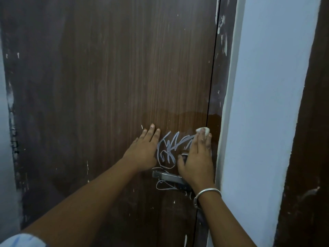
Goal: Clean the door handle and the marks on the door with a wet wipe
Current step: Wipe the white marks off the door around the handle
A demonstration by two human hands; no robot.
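A dark brown wooden door fills the view. White scribbled marks run across it just above the metal lever handle, with more scribbles below the handle. My left hand lies flat on the door to the left of the marks, fingers spread, holding nothing. My right hand presses a white wet wipe against the door at the right end of the marks, near the door's edge. The wipe pokes out past my fingertips. My right hand hides part of the handle and lock.
A wet, shiny patch darkens the door above my right hand. The brown door frame and a pale blue wall stand to the right. Another dark strip runs along the far right. White paint flecks dot the door.
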